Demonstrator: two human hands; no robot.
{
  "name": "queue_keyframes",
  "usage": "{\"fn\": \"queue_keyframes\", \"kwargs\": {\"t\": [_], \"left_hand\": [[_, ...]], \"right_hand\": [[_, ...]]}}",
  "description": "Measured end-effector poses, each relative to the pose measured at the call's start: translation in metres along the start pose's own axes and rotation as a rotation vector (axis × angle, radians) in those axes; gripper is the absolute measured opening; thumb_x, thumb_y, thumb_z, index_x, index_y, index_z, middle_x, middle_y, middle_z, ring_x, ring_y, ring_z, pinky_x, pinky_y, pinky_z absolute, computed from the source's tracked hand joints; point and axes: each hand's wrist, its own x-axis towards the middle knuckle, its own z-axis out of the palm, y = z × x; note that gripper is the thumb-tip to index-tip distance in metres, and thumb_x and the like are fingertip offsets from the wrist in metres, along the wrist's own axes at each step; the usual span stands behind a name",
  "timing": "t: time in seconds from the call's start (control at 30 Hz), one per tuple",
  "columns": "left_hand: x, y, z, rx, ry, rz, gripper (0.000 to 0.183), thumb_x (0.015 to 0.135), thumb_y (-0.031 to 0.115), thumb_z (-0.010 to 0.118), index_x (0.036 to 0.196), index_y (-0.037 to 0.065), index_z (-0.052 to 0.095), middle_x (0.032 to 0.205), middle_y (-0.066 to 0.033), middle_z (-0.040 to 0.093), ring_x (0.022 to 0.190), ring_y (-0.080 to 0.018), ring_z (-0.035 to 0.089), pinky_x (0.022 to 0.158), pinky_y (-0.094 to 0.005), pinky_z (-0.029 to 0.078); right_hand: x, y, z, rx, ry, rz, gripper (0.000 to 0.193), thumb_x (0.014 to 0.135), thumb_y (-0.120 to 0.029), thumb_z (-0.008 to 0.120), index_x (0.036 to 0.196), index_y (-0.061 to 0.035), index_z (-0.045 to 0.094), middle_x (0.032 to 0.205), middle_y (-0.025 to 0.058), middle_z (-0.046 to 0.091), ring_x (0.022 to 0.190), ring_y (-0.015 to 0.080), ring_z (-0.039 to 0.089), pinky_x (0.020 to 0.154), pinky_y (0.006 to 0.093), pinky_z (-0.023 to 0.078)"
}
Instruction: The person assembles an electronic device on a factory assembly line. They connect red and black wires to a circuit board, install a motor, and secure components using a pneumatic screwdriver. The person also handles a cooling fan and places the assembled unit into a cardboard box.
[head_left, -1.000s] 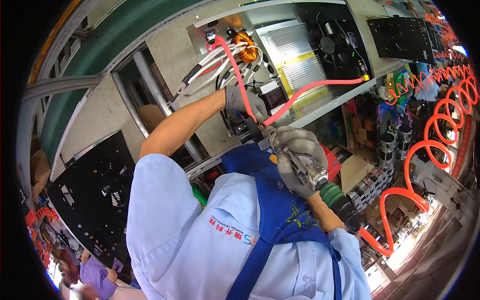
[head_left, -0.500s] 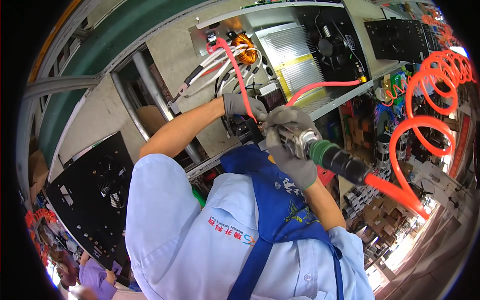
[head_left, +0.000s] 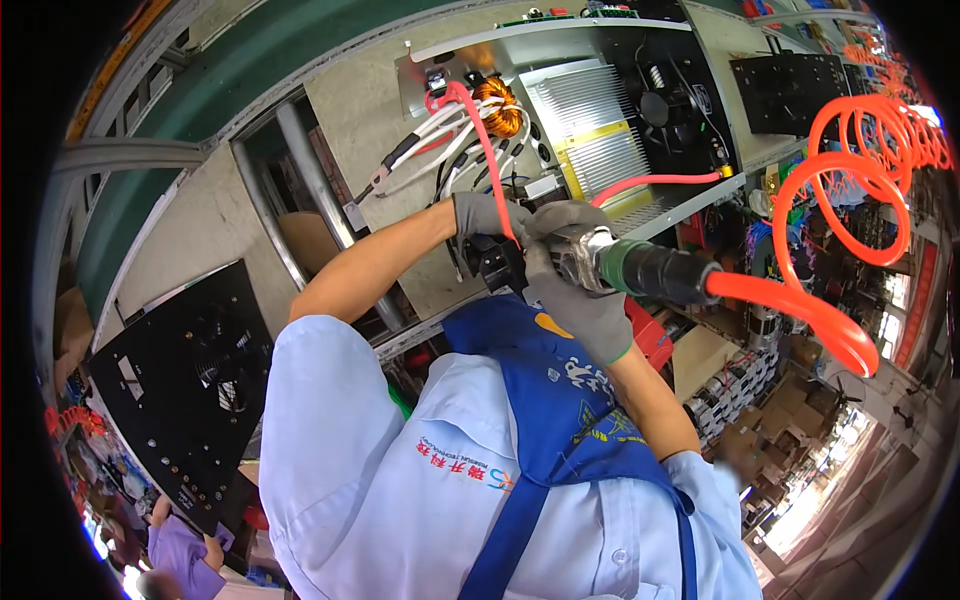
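My right hand [head_left: 590, 315], in a grey glove, is wrapped round a metal-bodied air tool [head_left: 605, 258] with a green collar and black coupling. A thick red air hose [head_left: 780, 300] leads from its back end. Close beside the tool's front, my gloved left hand [head_left: 488, 214] has its fingers curled; what they grip is hidden. A pinkish-red tube [head_left: 488, 150] runs down across the left fingers, its lower end near a black part [head_left: 497, 265] below them. Both hands are at the near edge of an open metal chassis [head_left: 745, 185].
The chassis carries a finned heat sink [head_left: 590, 125], a black fan [head_left: 660, 110], a copper-wound coil [head_left: 500, 108] and white cables [head_left: 425, 150]. A black panel [head_left: 180, 390] lies at left, another [head_left: 790, 92] at far right. Red coiled hose [head_left: 840, 200] hangs right. Another person [head_left: 185, 555] is at lower left.
The air tool has shifted slightly up and left and now lies more level. Its red hose has swung upward on the right. Both hands remain close together at the tube's end.
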Motion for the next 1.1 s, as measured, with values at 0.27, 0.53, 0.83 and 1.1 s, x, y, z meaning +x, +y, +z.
{"fn": "queue_keyframes", "kwargs": {"t": [0.27, 0.53, 0.83, 1.1], "left_hand": [[0.006, 0.017, -0.001, -0.026, 0.031, 0.019, 0.038, 0.096, 0.037, 0.066, 0.109, 0.001, 0.069, 0.09, -0.002, 0.066, 0.083, -0.0124, 0.058, 0.076, -0.0318, 0.049], [0.014, 0.033, 0.007, -0.042, 0.048, -0.013, 0.034, 0.096, 0.034, 0.067, 0.109, 0.002, 0.069, 0.091, -0.0022, 0.066, 0.083, -0.0128, 0.059, 0.077, -0.0319, 0.049], [0.013, 0.068, 0.017, -0.129, 0.281, -0.1, 0.031, 0.095, 0.031, 0.069, 0.109, 0.004, 0.068, 0.092, -0.0024, 0.066, 0.084, -0.0132, 0.06, 0.077, -0.0319, 0.05], [-0.008, 0.095, 0.048, -0.275, 0.747, -0.014, 0.027, 0.094, 0.029, 0.07, 0.109, 0.006, 0.068, 0.094, -0.0027, 0.066, 0.085, -0.0137, 0.06, 0.078, -0.032, 0.051]], "right_hand": [[-0.002, 0.011, 0.002, 0.185, 0.041, -0.005, 0.025, 0.079, 0.001, 0.07, 0.103, -0.0045, 0.061, 0.088, 0.0047, 0.062, 0.073, 0.0143, 0.061, 0.068, 0.0296, 0.053], [-0.023, 0.032, 0.003, 0.157, -0.011, 0.023, 0.034, 0.076, 0.0, 0.074, 0.108, -0.0027, 0.063, 0.099, 0.0074, 0.066, 0.088, 0.0129, 0.065, 0.077, 0.0288, 0.053], [-0.011, 0.017, -0.01, 0.463, 0.036, 0.226, 0.033, 0.081, -0.01, 0.075, 0.112, -0.0052, 0.062, 0.088, 0.0013, 0.066, 0.078, 0.007, 0.061, 0.07, 0.0264, 0.052], [-0.022, 0.008, -0.02, 0.405, -0.041, -0.016, 0.048, 0.081, -0.013, 0.077, 0.125, -0.0057, 0.061, 0.094, 0.0026, 0.067, 0.085, 0.009, 0.062, 0.079, 0.0288, 0.054]]}}
